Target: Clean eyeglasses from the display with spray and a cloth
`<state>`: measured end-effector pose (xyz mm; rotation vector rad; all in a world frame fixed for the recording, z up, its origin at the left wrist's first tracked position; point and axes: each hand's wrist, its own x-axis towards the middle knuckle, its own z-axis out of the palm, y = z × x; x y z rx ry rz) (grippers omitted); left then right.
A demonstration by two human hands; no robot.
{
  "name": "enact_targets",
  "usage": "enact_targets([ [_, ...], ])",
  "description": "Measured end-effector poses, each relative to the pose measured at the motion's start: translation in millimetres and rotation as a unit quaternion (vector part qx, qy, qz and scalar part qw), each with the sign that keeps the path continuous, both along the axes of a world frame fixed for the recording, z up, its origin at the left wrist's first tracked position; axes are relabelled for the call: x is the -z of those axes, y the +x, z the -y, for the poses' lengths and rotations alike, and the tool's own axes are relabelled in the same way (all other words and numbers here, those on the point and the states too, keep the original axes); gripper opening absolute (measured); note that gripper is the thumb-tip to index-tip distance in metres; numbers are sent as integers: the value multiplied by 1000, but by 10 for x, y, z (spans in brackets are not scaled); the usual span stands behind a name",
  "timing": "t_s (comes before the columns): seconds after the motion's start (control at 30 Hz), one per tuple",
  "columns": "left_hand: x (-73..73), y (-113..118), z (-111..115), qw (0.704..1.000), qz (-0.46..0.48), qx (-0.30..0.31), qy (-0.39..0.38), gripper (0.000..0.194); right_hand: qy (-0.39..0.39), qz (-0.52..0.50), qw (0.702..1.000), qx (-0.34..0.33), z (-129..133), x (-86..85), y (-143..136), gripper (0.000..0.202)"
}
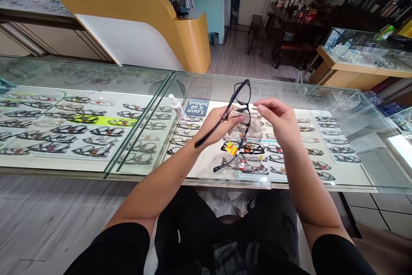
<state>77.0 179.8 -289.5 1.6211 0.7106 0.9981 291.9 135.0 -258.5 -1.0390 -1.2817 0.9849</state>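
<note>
A pair of black-framed glasses (230, 102) is held up over the glass display counter, tilted, its two temples unfolded toward me. My left hand (219, 125) is closed on the glasses, pinching a pale cloth (254, 124) against the lower lens. Just to the right of the frame is my right hand (278, 117), thumb and forefinger slightly apart, with nothing visible between them. Its fingertips are close to the rim and the cloth; whether they touch is hard to tell. Beneath the hands, several rows of glasses (254, 148) lie in the counter.
A white spray bottle (177, 107) stands left of my hands, beside a dark sign with white lettering (197, 107). The glass counter (141, 176) runs on to the left with more glasses. Beyond it are a wooden cashier desk (193, 39), stools (256, 30) and another display case (363, 62).
</note>
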Motion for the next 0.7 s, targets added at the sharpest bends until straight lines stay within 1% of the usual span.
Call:
enact_targets([
  [0.03, -18, 16, 9, 999, 6, 28, -21, 40, -3, 12, 1000, -12, -25, 16, 4, 22],
  [0.1, -57, 36, 23, 997, 11, 66, -33, 47, -33, 5, 998, -55, -82, 66, 0, 25],
  [0.23, -123, 27, 31, 994, -11, 101, -42, 58, -103, -73, 984, -128, -175, 179, -10, 28],
  [0.3, -144, 6, 29, 993, -23, 110, -48, 60, -129, -111, 974, -149, -199, 227, -14, 29],
  [0.4, -144, -20, 19, 992, -27, 113, -51, 59, -151, -146, 966, -150, -214, 287, -33, 32],
  [0.47, -114, -18, 12, 991, -20, 117, -69, 58, -160, -157, 964, -144, -218, 313, -60, 35],
  [0.6, -6, 53, 26, 977, 52, 133, -158, 57, -148, -162, 966, -133, -229, 313, -128, 46],
  [0.7, 64, 123, 66, 962, 107, 128, -217, 56, -121, -146, 975, -118, -232, 300, -169, 46],
])
